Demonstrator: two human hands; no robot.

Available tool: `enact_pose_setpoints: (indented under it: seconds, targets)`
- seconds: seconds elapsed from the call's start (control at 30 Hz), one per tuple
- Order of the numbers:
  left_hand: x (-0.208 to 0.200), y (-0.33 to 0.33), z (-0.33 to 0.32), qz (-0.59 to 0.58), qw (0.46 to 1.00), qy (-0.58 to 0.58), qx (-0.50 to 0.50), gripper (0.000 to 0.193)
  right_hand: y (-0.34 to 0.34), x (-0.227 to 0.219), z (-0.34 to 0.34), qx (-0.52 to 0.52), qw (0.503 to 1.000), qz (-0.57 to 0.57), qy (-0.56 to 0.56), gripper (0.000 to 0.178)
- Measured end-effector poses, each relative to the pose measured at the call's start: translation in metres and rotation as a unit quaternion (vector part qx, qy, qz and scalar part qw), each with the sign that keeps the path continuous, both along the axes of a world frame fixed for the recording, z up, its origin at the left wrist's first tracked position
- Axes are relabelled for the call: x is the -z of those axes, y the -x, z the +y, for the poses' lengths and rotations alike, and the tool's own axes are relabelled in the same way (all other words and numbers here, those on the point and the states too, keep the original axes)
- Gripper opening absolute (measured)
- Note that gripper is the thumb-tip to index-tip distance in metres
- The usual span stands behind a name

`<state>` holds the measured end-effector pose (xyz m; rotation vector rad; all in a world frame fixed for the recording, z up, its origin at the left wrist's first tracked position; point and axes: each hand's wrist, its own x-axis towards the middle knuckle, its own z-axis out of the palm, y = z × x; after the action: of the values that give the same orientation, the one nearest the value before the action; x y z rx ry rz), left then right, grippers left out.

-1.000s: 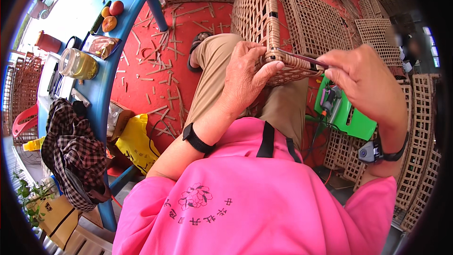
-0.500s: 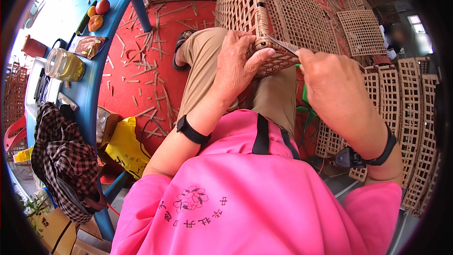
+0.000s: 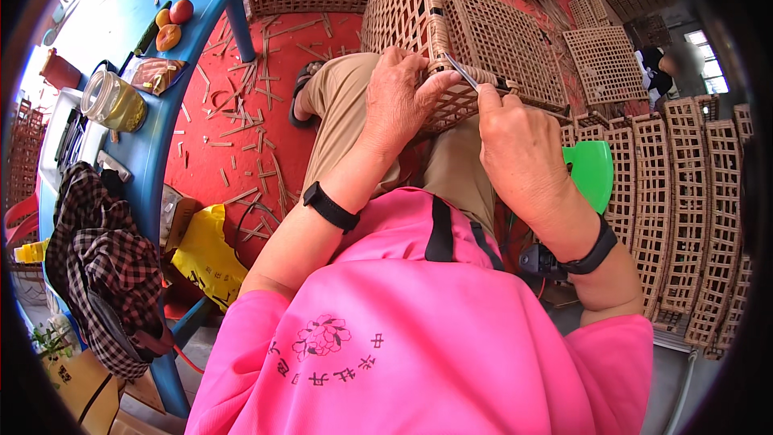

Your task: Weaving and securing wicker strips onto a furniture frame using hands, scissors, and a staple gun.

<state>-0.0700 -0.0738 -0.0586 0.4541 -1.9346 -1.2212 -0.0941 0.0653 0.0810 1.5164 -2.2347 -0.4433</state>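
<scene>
A brown woven basket (image 3: 404, 12) stands between my knees, its bound corner toward me. My left hand (image 3: 396, 101) is closed on that corner, with the thumb lying along the near rim. In my right hand (image 3: 523, 145) is a slim metal tool (image 3: 461, 72) with a narrow, tapering blade; the fist hides its handle. The tip points up and left, at the wrapped rim beside my left thumb. Whether the tip has gone into the weave I cannot tell.
On the left, a blue table (image 3: 153, 161) bears a glass jar (image 3: 114, 102), fruit (image 3: 169, 36) and a checked cloth (image 3: 105, 274). Woven panels (image 3: 684, 201) stack at right, near a green plastic piece (image 3: 592, 173). Offcuts litter the red floor (image 3: 213, 125). Another person (image 3: 660, 68) is far right.
My right hand has moved left and slightly down, and the tool now stands more steeply against the basket's rim. The left hand keeps its hold. More of the green piece shows.
</scene>
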Motion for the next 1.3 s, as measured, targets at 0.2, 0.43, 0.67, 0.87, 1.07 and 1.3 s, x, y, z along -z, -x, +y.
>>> enact_pose_setpoints:
  seconds: [0.2, 0.43, 0.67, 0.87, 1.07, 1.3]
  targets:
    - [-0.001, 0.003, -0.006, 0.012, 0.999, 0.045, 0.007, 0.044, 0.002, -0.007, 0.006, 0.028, 0.998, -0.047, 0.011, 0.006]
    - [-0.011, 0.0, -0.017, -0.028, 0.995, -0.006, 0.093, 0.037, -0.017, -0.043, 0.036, 0.052, 0.985, -0.143, 0.078, 0.023]
    - [-0.016, 0.004, -0.006, -0.03, 0.998, -0.025, 0.043, 0.042, 0.01, -0.036, 0.066, 0.154, 0.85, -0.395, 0.312, 0.028]
    - [-0.02, 0.0, -0.028, -0.007, 0.97, -0.16, 0.185, 0.042, 0.037, -0.006, 0.091, 0.198, 0.732, -0.495, 0.425, 0.032]
    - [-0.016, -0.006, -0.026, -0.076, 0.983, 0.013, 0.166, 0.05, 0.067, 0.04, 0.125, 0.234, 0.631, -0.549, 0.496, 0.04]
    - [-0.018, 0.0, -0.008, 0.012, 0.976, -0.185, 0.114, 0.039, 0.074, 0.044, 0.131, 0.18, 0.615, -0.592, 0.488, 0.035]
